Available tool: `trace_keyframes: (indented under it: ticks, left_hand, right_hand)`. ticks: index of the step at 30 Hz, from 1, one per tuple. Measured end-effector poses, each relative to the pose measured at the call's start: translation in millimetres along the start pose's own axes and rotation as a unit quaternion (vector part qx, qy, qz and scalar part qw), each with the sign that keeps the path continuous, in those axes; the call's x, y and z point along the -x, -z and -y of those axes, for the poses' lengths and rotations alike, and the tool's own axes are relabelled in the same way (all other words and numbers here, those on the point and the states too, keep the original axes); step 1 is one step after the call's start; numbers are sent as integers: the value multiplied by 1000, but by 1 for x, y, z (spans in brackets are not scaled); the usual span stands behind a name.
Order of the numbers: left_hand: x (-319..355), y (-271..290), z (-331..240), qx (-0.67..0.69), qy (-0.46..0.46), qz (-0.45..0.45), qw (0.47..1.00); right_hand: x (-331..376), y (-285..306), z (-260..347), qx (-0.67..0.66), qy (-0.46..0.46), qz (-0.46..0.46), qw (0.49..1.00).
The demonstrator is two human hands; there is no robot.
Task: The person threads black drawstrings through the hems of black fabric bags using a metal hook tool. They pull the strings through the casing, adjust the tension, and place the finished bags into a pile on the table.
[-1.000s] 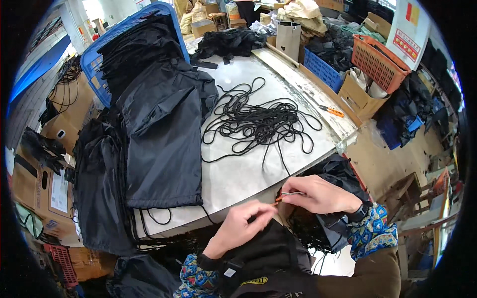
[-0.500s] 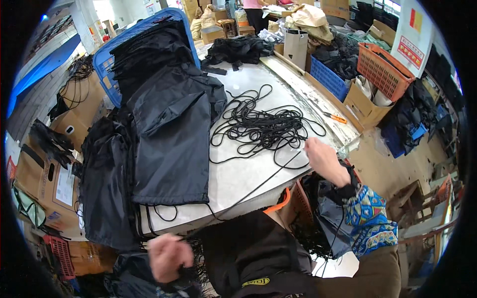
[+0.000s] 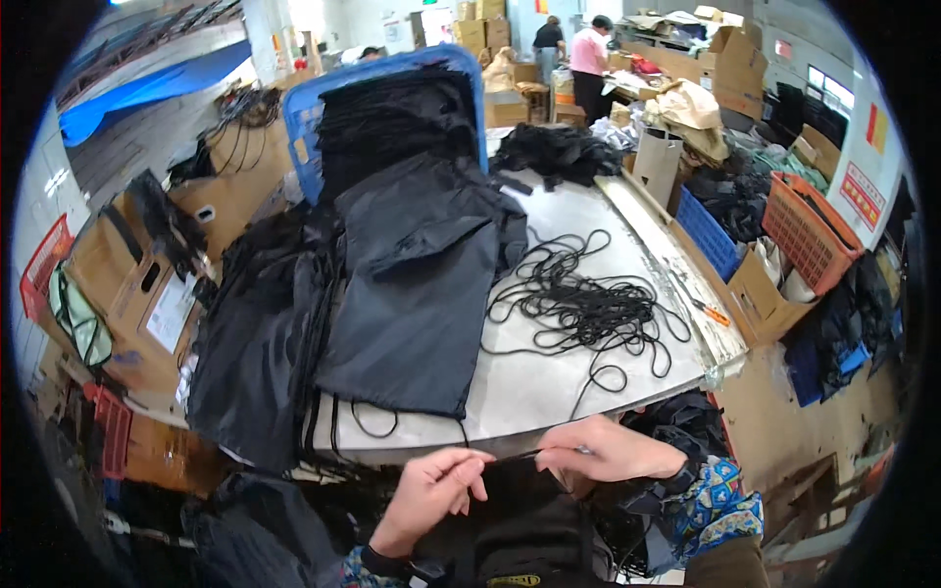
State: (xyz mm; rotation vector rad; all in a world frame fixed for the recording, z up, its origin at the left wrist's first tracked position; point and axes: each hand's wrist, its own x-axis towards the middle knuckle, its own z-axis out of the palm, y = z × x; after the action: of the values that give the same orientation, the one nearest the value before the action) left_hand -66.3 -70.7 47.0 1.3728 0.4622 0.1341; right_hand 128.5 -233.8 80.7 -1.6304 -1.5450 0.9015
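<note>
At the table's near edge, my left hand (image 3: 433,498) pinches a black cord (image 3: 514,457). A short length of it stretches across to my right hand (image 3: 610,453), whose fingers are closed on it too. A small pale glint shows by the right fingers; I cannot make out what it is. Beyond the right hand lies a loose tangle of the same cord (image 3: 600,312) on the white tabletop (image 3: 529,392). To its left a flat black fabric bag (image 3: 412,323) lies over the stack, cord loops hanging below its lower edge.
Behind the bag a blue plastic basket (image 3: 300,127) leans, filled with black fabric pieces. More black bags (image 3: 260,363) hang over the left edge. An orange-handled cutter (image 3: 716,316) rests on the right strip. An orange crate (image 3: 806,235) and cardboard boxes (image 3: 774,306) stand beyond; people work far off.
My hands, wide apart before, have come together near the table's front edge. The right hand moved down and left, the left one up and right. The view has tilted up and shifted left.
</note>
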Motion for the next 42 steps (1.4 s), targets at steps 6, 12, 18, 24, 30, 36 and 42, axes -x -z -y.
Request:
trace_keyframes:
  ticks: [6, 12, 18, 24, 30, 36, 42]
  left_hand:
    - [-4, 23, 18, 379, -65, 73, 920]
    - [-10, 9, 26, 380, -22, 36, 924]
    - [-11, 4, 29, 365, 38, 140, 920]
    - [-9, -9, 34, 193, -19, -37, 980]
    - [-15, -20, 45, 285, -88, -119, 947]
    - [-8, -9, 43, 249, -37, -121, 960]
    - [-3, -9, 52, 100, -71, -161, 979]
  right_hand:
    - [12, -17, -12, -72, -136, 1, 988]
    - [9, -52, -20, -75, -80, -14, 994]
    - [-24, -67, -29, -131, 31, -80, 988]
    - [-32, -65, -26, -163, -70, -44, 983]
    - [-31, -86, -33, -362, -6, -91, 928]
    - [-12, -95, -30, -199, -1, -224, 954]
    - [-11, -87, -24, -101, -57, -149, 982]
